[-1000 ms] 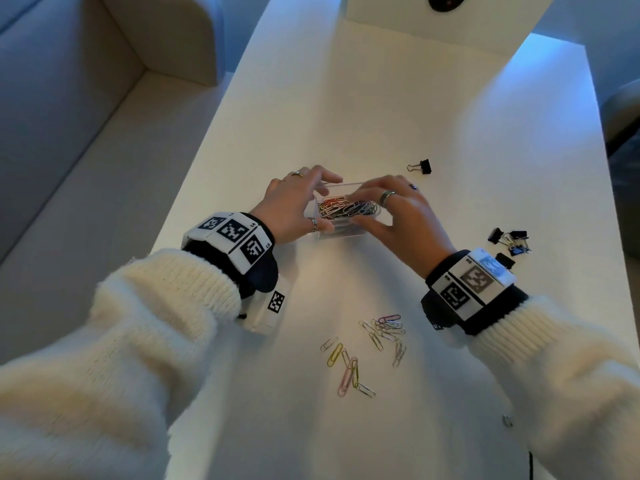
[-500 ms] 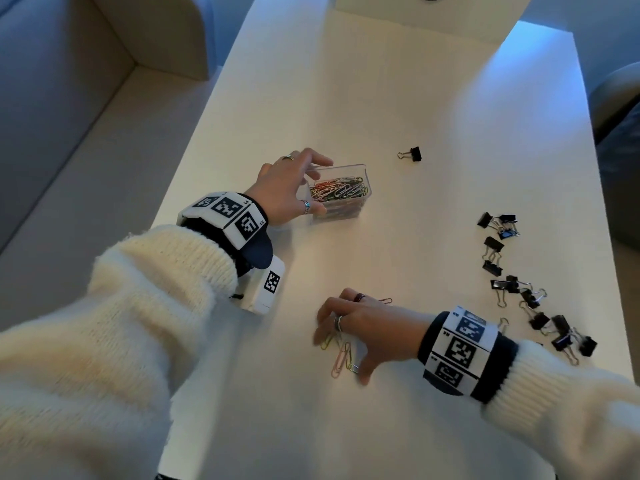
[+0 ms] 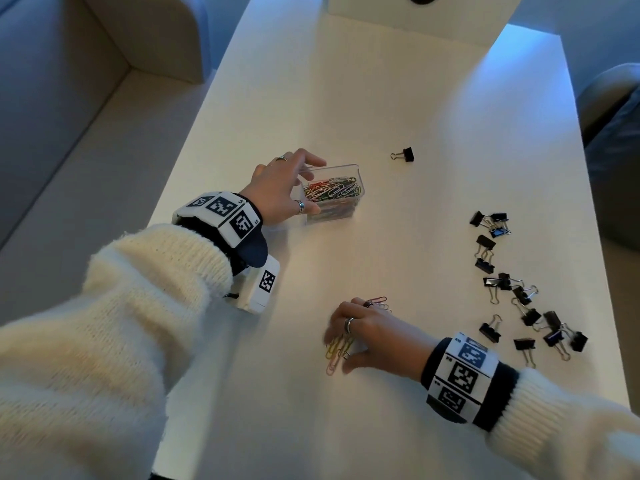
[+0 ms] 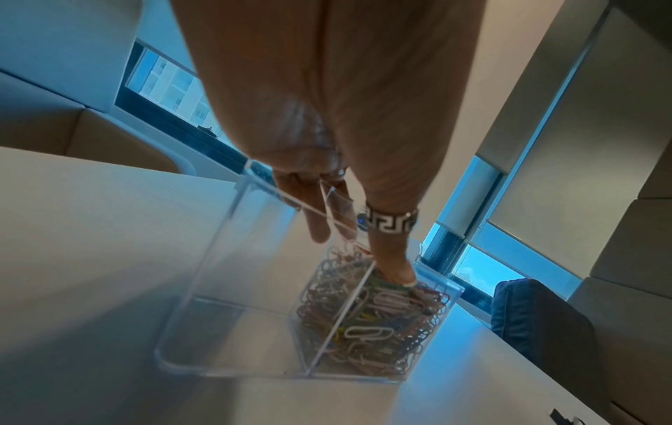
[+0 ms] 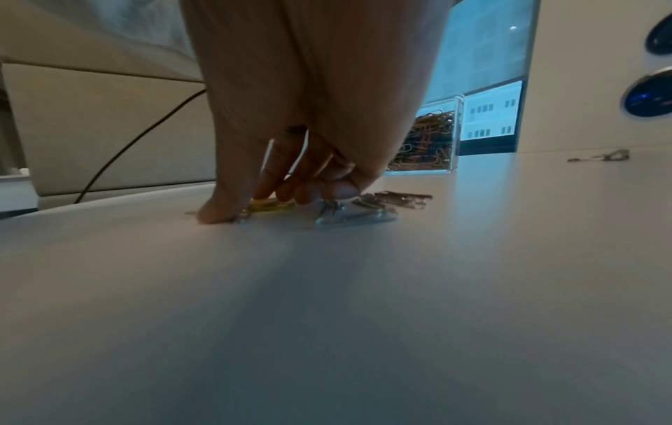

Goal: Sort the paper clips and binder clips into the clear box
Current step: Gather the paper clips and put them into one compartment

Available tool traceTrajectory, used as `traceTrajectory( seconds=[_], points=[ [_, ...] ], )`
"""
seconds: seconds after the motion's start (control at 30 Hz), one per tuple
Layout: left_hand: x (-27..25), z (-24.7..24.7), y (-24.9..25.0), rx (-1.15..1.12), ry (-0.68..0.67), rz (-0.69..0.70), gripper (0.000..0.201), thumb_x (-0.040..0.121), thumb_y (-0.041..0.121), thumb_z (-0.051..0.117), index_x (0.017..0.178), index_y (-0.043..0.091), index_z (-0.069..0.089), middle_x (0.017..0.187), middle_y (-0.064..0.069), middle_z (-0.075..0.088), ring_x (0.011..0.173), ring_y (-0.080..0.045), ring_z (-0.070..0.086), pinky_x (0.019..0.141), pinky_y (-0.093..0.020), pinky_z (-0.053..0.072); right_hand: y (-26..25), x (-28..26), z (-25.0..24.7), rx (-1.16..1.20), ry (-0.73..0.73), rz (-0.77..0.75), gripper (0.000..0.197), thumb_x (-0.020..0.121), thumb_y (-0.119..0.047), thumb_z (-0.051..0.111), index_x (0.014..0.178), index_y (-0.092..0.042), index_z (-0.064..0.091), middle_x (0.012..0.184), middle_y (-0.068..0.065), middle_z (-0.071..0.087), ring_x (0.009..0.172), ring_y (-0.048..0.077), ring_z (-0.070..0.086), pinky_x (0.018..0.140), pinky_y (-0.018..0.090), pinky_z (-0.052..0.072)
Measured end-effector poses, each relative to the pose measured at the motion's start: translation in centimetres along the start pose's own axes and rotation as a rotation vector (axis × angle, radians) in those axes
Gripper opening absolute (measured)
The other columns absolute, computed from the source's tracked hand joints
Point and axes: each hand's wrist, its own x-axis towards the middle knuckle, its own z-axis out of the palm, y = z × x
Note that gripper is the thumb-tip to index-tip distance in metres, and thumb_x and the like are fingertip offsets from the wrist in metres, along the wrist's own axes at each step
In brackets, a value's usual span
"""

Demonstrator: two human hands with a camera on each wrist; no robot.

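Clear box (image 3: 332, 195) sits mid-table, left hand (image 3: 277, 188) gripping its near-left rim; right hand (image 3: 367, 334) curls onto loose paper clips (image 3: 337, 351) nearer the person; binder clips (image 3: 512, 289) line the table's (image 3: 381, 81) right edge

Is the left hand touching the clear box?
Touching. The left wrist view shows the left hand with fingers draped over the rim of the clear box, and the thumb lying against its wall.
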Motion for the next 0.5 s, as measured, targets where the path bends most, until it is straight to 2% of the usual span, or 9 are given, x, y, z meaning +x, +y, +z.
traceTrajectory(
  seconds=[0.13, 0.23, 0.33, 0.4, 0.5],
  points=[
    [0.0, 0.0, 0.0, -0.008, 0.0, -0.004, 0.065, 0.073, 0.025, 0.074, 0.128, 0.028, 0.039, 0.123, 0.002, 0.053, 0.102, -0.011, 0.049, 0.098, -0.035, 0.025, 0.9, 0.2, 0.0, 0.102, 0.047, -0.038, 0.024, 0.078, -0.022, 0.07, 0.101, -0.017, 0.069, 0.104, -0.001, 0.063, 0.1, 0.014, 0.054, 0.09, 0.026, 0.045],
    [-0.1, -0.1, 0.0, -0.012, -0.001, -0.004, 0.065, 0.073, 0.025, 0.074, 0.128, 0.029, 0.039, 0.123, 0.002, 0.053, 0.103, -0.012, 0.049, 0.097, -0.035, 0.025, 1.2, 0.3, -0.1, 0.074, 0.067, -0.076, 0.016, 0.081, -0.02, 0.066, 0.096, -0.015, 0.071, 0.097, 0.001, 0.066, 0.094, 0.014, 0.057, 0.087, 0.023, 0.046],
    [-0.1, -0.1, 0.0, -0.011, 0.001, -0.001, 0.065, 0.073, 0.025, 0.074, 0.128, 0.029, 0.04, 0.123, 0.002, 0.054, 0.105, -0.013, 0.05, 0.096, -0.035, 0.026, 1.2, 0.4, 0.0, -0.008, 0.085, -0.112, 0.015, 0.086, -0.02, 0.06, 0.096, -0.013, 0.069, 0.095, 0.004, 0.066, 0.093, 0.019, 0.059, 0.085, 0.027, 0.049],
    [-0.1, -0.1, 0.0, -0.011, 0.002, 0.0, 0.064, 0.073, 0.024, 0.074, 0.127, 0.029, 0.04, 0.122, 0.002, 0.053, 0.106, -0.015, 0.05, 0.095, -0.034, 0.026, 1.2, 0.3, 0.3, -0.1, 0.115, -0.138, 0.015, 0.088, -0.019, 0.055, 0.093, -0.013, 0.069, 0.089, 0.004, 0.065, 0.087, 0.022, 0.06, 0.077, 0.026, 0.051],
    [-0.2, -0.1, 0.0, -0.018, 0.004, 0.0, 0.063, 0.074, 0.023, 0.074, 0.127, 0.03, 0.04, 0.121, 0.002, 0.053, 0.108, -0.016, 0.05, 0.097, -0.034, 0.026, 1.2, 0.2, 0.7, -0.206, 0.167, -0.181, 0.009, 0.084, -0.018, 0.058, 0.082, -0.017, 0.067, 0.077, -0.001, 0.062, 0.071, 0.018, 0.06, 0.062, 0.02, 0.05]
  ],
)
